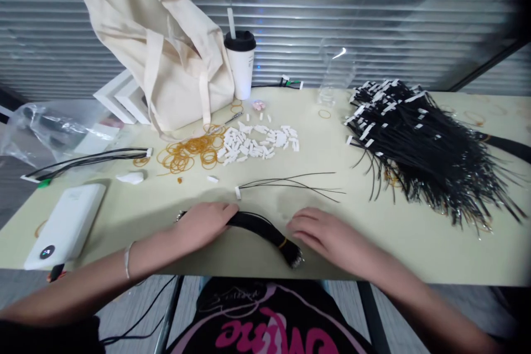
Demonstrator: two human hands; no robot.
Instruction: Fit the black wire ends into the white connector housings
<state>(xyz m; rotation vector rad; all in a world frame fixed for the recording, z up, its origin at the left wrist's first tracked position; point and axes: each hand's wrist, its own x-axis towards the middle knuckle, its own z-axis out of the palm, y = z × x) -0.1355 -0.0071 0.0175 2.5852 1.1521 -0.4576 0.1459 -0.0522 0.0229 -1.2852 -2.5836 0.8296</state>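
A bundle of black wires [261, 228], bound with a yellow rubber band near its right end, lies by the table's front edge. My left hand [205, 222] is closed over the bundle's left part, fingers wrapped round it. Just right of the bundle, my right hand [321, 232] hovers or rests with its fingers slightly bent and close together; it is blurred, and whether anything is between the fingertips is hidden. Beyond both hands, a few thin black wires [286, 182] run from a white connector [238, 192].
White connectors [249, 144] are heaped beside yellow rubber bands [191, 152]. A large pile of black wires [423, 149] covers the right side. A cloth bag [182, 83], a lidded cup [240, 69] and a clear cup [332, 77] stand behind. A white power bank [68, 224] lies at left.
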